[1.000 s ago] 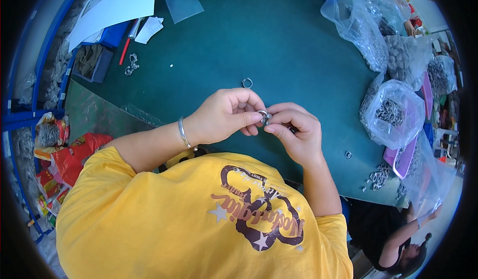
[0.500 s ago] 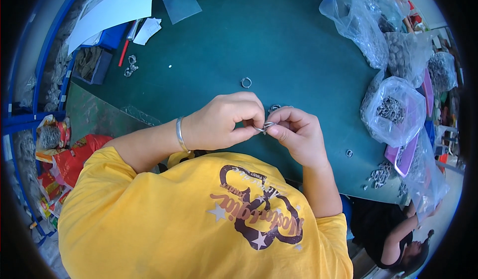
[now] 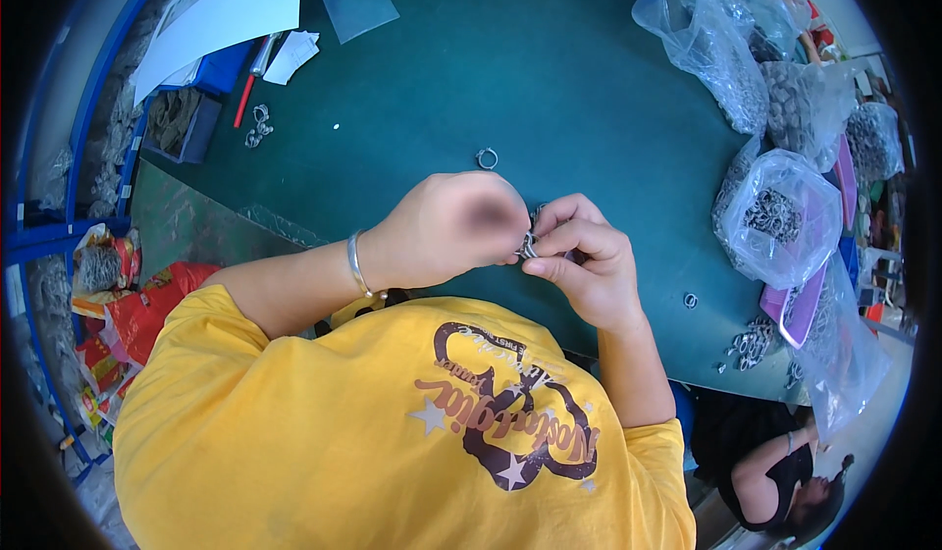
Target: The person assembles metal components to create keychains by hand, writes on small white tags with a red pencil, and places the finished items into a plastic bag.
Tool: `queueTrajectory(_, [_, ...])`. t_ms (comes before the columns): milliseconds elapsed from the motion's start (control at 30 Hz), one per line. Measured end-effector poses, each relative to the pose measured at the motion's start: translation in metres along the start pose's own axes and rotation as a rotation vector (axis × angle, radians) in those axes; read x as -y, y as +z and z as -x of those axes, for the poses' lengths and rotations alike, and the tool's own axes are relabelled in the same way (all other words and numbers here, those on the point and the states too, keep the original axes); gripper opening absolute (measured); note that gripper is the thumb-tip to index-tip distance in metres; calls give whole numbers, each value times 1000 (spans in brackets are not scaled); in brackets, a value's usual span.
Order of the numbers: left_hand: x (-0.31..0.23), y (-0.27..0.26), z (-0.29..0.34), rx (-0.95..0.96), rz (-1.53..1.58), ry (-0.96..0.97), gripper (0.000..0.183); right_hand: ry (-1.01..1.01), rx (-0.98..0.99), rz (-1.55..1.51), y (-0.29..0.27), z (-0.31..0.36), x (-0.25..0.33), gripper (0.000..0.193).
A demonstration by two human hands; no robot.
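Observation:
In front of my yellow shirt, both hands meet over the near part of the green table (image 3: pixel 442 79). My right hand (image 3: pixel 587 256) pinches small silver metal rings (image 3: pixel 528 246) between thumb and fingers. My left hand (image 3: pixel 446 231), with a silver bangle on its wrist, is closed and its fingertips press against the same metal piece. A smear blurs the left knuckles and hides most of those fingers. How the rings fit together is too small to tell. Just beyond my hands lies a single loose ring (image 3: pixel 487 158).
Another ring (image 3: pixel 690 301) and a small pile of rings (image 3: pixel 754 342) lie at right. Clear bags of metal parts (image 3: pixel 785 256) and a purple tray (image 3: pixel 807 305) line that edge. At left are more rings (image 3: pixel 259 126), a red pen (image 3: pixel 243 104) and a grey box (image 3: pixel 182 128). A person (image 3: pixel 775 467) sits lower right.
My left hand has rolled over, its knuckles now covering the fingers. My right fingers have shifted on the metal piece. The person at lower right has moved an arm.

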State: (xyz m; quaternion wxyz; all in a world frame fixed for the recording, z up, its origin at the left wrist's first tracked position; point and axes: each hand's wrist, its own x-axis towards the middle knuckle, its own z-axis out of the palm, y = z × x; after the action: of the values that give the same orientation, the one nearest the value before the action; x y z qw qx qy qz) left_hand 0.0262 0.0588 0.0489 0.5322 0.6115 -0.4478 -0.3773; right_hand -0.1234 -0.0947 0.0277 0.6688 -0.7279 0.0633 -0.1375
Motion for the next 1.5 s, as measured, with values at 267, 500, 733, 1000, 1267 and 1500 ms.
queueTrajectory(267, [3, 6, 0, -93, 279, -204, 6, -202, -168, 416, 14, -2, 3, 17])
queueTrajectory(500, [6, 13, 4, -148, 2, 60, 10, 112, -203, 419, 16, 0, 14, 26])
queueTrajectory(733, [4, 7, 3, -179, -152, 196, 15, 380, -78, -361, -1, -1, 12, 16])
queueTrajectory(1000, [12, 7, 0, -90, 437, -49, 24, 211, -26, -339, -2, 0, 5, 11])
queueTrajectory(1267, [3, -5, -7, 78, 496, -479, 14, 281, 61, -267, -2, 4, -1, 10])
queueTrajectory(1500, [2, -2, -8, 229, 575, -817, 12, 95, 96, -32, 2, 3, 0, 14])
